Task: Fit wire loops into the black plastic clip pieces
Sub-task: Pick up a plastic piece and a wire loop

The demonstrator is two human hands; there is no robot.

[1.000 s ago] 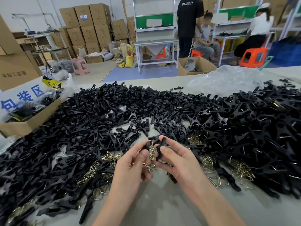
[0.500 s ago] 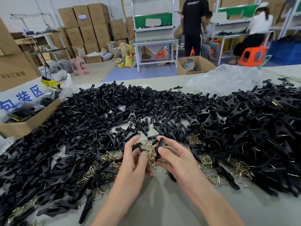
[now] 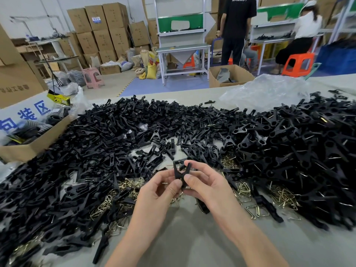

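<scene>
Currently, one pair of black clip pieces (image 3: 178, 174) is held up in both hands over the bare worktop (image 3: 192, 239), about midway along its near edge. The two pieces cross in an X with the upper arms spread.

- Left hand (image 3: 159, 189): thumb and forefinger clamped on the lower part of the pair.
- Right hand (image 3: 206, 182): thumb in front and the other fingers curled behind, clamped on the same part from the opposite side.
- Joint: hidden by the fingers. Whether a wire loop is already seated there cannot be told.

Step in hand, as judged: assembly of a single clip, at the seating or checking stage.

The next move probably calls for holding both pieces aligned at the crossing and pressing the loop fully home before either grip relaxes.

Supply is at hand. Loose wire loops (image 3: 133, 185) lie just beyond the hands. The heap of bare pieces (image 3: 92, 151) spreads toward the left edge. The pile showing wire (image 3: 289, 151) spreads toward the right edge.
</scene>
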